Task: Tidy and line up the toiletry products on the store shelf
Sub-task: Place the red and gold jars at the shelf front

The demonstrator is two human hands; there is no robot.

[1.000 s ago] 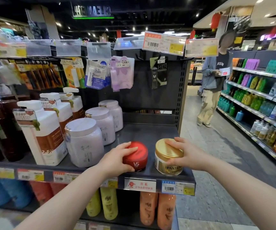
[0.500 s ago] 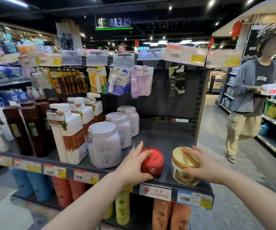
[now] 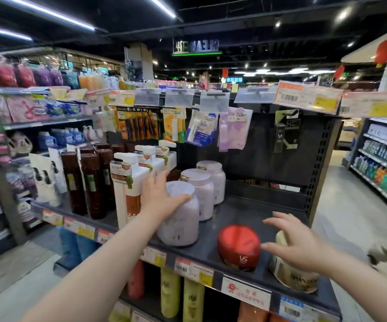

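On the dark grey shelf (image 3: pixel 246 212) a row of three lilac jars runs front to back; the front lilac jar (image 3: pixel 181 224) has my left hand (image 3: pixel 158 196) against its left side and lid, fingers straight and spread, thumb lying along its shoulder. A red VS jar (image 3: pixel 239 247) stands free near the shelf's front edge. Right of it sits a gold Pantene jar (image 3: pixel 292 276), partly hidden under my right hand (image 3: pixel 300 245), which hovers over its lid with spread fingers.
White pump bottles (image 3: pixel 127 180) and dark brown bottles (image 3: pixel 90 180) stand left of the lilac jars. Hanging packets (image 3: pixel 201 129) and price tags (image 3: pixel 306 98) sit above. Orange and yellow bottles (image 3: pixel 170 291) fill the shelf below. An aisle with stocked shelves (image 3: pixel 383 173) lies at right.
My left hand let go of the red jar and moved left onto the front lilac jar. My right hand lifted its grip from the gold jar's lid. The view shifted left.
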